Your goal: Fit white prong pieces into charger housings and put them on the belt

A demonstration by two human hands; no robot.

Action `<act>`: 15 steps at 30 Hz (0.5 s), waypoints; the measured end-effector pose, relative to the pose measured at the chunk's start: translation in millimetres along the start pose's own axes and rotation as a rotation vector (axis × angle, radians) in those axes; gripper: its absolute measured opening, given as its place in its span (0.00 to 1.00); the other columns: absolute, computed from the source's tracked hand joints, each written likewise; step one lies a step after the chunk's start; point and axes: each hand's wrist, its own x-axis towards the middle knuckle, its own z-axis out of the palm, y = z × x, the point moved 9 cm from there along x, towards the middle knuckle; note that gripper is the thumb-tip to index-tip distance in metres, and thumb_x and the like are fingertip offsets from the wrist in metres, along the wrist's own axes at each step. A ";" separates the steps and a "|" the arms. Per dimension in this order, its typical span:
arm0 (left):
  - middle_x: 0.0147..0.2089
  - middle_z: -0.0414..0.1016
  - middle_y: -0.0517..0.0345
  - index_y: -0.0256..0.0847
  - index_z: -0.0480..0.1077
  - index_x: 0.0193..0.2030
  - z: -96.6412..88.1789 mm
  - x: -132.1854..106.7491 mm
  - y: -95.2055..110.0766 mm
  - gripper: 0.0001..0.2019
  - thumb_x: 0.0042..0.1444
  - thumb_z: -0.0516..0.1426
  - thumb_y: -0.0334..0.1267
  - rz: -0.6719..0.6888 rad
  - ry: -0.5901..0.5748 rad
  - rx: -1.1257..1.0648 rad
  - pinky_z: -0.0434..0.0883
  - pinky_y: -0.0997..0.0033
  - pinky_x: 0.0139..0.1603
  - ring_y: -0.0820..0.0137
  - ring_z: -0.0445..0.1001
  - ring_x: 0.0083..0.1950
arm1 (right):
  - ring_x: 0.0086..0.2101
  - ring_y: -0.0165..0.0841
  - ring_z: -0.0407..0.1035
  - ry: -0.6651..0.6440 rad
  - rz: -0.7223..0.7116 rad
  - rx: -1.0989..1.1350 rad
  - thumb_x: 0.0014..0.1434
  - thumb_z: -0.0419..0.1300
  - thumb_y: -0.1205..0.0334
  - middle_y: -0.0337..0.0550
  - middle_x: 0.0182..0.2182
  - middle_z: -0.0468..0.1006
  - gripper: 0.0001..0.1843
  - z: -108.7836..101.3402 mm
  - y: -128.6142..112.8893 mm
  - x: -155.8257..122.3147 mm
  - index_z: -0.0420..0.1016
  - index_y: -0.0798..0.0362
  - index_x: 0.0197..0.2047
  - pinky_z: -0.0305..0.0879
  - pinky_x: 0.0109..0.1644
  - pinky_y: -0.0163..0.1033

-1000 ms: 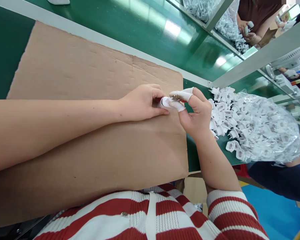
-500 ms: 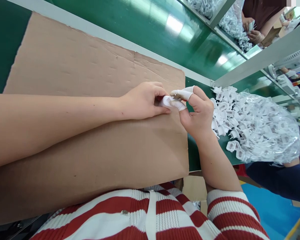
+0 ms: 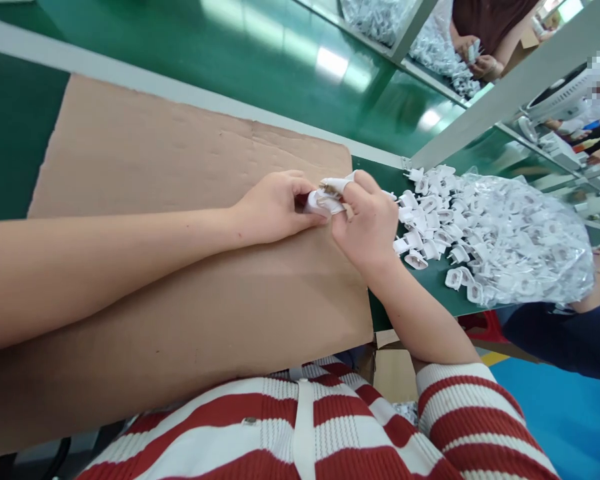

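Observation:
My left hand [image 3: 273, 208] is closed around a small white plastic piece [image 3: 314, 203], its thumb below and fingers above. Much of the piece is hidden by both hands, so its exact kind cannot be made out. My right hand [image 3: 366, 217] wears dirty white finger covers on thumb and forefinger and pinches the piece at its right end. Both hands are just above the right part of a brown cardboard sheet [image 3: 205, 287]. To the right of my right hand lies a heap of white plug housings [image 3: 433, 217], some showing pins.
A clear plastic bag [image 3: 535, 240] full of white parts lies beside the heap on the green table [image 3: 430, 279]. A metal post [image 3: 505, 80] rises behind it. Across the partition, a co-worker's hands [image 3: 475, 60] hold a white part. Another person's arm [image 3: 593, 293] is at the right.
My right hand's fingers have closed in tighter on the white piece, and the hand has turned slightly. The whole view has shifted a little; my left hand keeps its hold.

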 end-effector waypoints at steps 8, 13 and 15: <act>0.44 0.80 0.50 0.42 0.76 0.48 -0.8 -5.7 7.4 0.20 0.68 0.55 0.56 0.151 -0.021 0.343 0.73 0.55 0.55 0.53 0.77 0.49 | 0.44 0.34 0.75 -0.152 0.125 0.221 0.69 0.57 0.67 0.43 0.48 0.78 0.21 9.2 14.7 10.1 0.74 0.50 0.64 0.68 0.43 0.34; 0.44 0.81 0.50 0.44 0.76 0.45 -10.1 -7.5 -4.8 0.21 0.66 0.58 0.60 0.044 -0.028 0.400 0.74 0.59 0.48 0.55 0.79 0.46 | 0.56 0.45 0.73 -0.199 0.299 0.012 0.71 0.59 0.62 0.56 0.62 0.73 0.23 -2.0 71.2 14.2 0.71 0.54 0.68 0.74 0.55 0.46; 0.44 0.82 0.52 0.44 0.76 0.46 -14.3 2.4 -17.1 0.24 0.61 0.60 0.65 -0.085 -0.090 0.353 0.74 0.62 0.41 0.56 0.79 0.42 | 0.59 0.50 0.71 -0.333 0.387 -0.061 0.68 0.61 0.67 0.61 0.62 0.73 0.18 6.1 95.1 11.0 0.77 0.57 0.60 0.73 0.60 0.51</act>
